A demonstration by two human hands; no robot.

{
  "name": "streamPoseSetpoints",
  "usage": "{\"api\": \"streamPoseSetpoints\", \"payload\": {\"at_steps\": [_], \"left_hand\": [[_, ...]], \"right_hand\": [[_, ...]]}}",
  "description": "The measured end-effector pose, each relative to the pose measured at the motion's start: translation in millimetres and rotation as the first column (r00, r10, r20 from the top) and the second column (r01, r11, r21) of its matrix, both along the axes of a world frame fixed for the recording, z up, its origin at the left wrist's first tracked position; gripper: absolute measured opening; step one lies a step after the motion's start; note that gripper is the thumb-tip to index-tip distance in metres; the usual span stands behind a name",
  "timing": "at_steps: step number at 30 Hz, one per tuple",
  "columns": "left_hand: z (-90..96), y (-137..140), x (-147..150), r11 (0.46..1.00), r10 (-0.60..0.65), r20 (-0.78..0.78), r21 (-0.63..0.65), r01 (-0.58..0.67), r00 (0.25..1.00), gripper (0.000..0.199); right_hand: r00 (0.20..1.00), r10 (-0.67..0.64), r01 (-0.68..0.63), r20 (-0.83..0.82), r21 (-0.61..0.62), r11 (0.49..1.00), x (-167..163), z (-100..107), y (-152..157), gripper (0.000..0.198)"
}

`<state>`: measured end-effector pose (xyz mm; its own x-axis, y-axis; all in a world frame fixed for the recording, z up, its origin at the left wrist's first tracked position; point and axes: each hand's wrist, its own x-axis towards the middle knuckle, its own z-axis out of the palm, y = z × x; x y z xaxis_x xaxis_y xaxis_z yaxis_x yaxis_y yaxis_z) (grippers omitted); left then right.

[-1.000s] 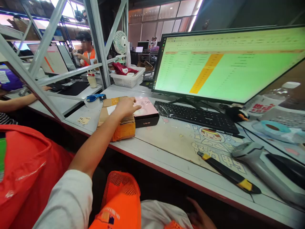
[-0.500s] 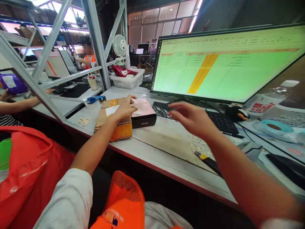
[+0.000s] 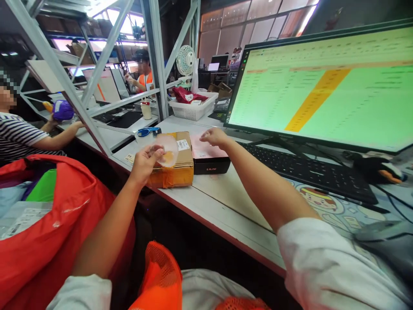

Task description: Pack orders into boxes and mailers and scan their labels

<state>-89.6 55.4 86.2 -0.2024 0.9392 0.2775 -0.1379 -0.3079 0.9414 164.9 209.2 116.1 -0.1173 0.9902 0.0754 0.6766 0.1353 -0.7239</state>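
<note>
My left hand (image 3: 145, 161) pinches a thin, translucent, rounded piece of plastic (image 3: 170, 150) between thumb and fingers. It hangs in front of a brown cardboard box (image 3: 179, 161) with orange-yellow tape and a white label. My right hand (image 3: 213, 137) is over the pink top of a black-sided box (image 3: 211, 165) marked LILIU. Its fingers are curled together; what they hold, if anything, is too small to make out. Both boxes stand side by side on the white desk (image 3: 206, 202).
Behind the cardboard box lies a blue tape dispenser (image 3: 149, 131). A white basket (image 3: 193, 107) stands farther back. A monitor (image 3: 309, 86) and keyboard (image 3: 306, 168) are on the right. A red bag (image 3: 97, 193) of parcels is at left; a person in stripes (image 3: 26, 133) sits beyond.
My left hand has come back from the boxes and now holds the translucent plastic. My right hand has moved left to the pink box. The view has turned right.
</note>
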Motion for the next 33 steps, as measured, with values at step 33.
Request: {"api": "streamPoseSetpoints", "payload": {"at_steps": [33], "left_hand": [[-16.8, -42, 48, 0.991, -0.049, -0.035, 0.125, 0.053, 0.998, 0.042]], "right_hand": [[0.764, -0.019, -0.394, 0.644, 0.49, 0.777, 71, -79, -120, 0.036]]}}
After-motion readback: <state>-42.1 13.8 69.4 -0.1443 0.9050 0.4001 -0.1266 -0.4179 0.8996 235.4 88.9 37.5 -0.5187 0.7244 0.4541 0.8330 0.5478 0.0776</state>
